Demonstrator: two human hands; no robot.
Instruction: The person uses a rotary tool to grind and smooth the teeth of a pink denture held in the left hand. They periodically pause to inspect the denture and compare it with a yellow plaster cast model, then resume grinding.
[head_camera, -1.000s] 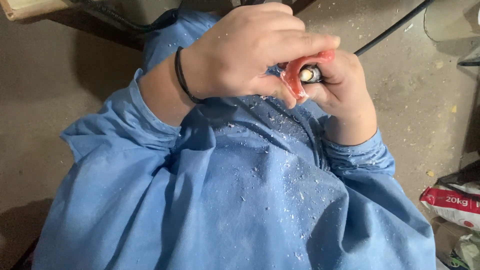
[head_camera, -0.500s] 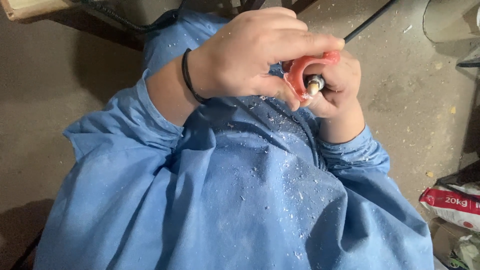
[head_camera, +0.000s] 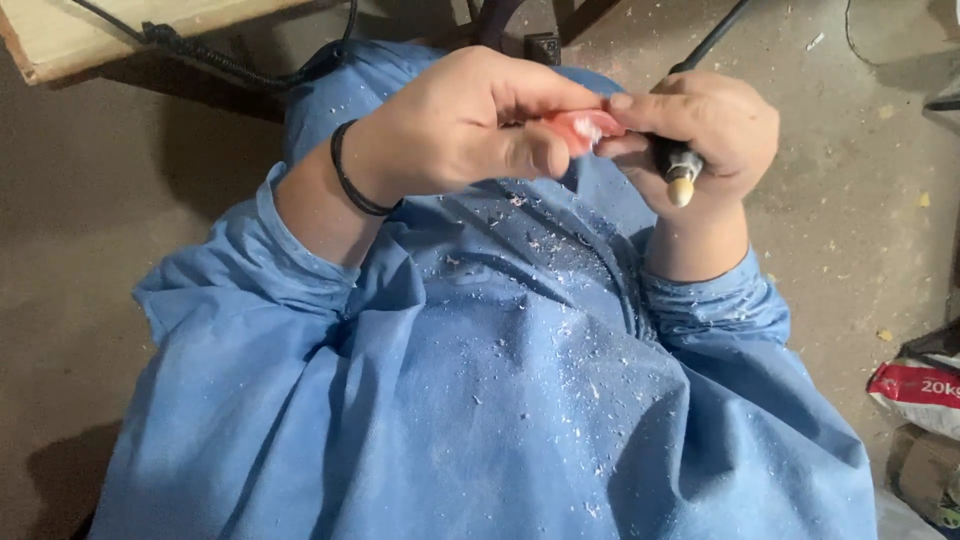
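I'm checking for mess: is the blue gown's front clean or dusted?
Dusted. White flecks and shavings are scattered over the blue gown, thickest on the chest below the left hand and the right hand.

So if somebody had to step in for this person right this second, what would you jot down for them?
Left hand: pinching a small pink piece between thumb and fingers, black band on the wrist.
Right hand: wrapped around a dark rotary handpiece, its pale tip pointing toward the body, off the piece.
Both are held above the lap, over a blue gown speckled with white shavings.
Done: some grinding, judging by the shavings.
Left: cannot tell how far along the pink piece is; most of it is hidden.
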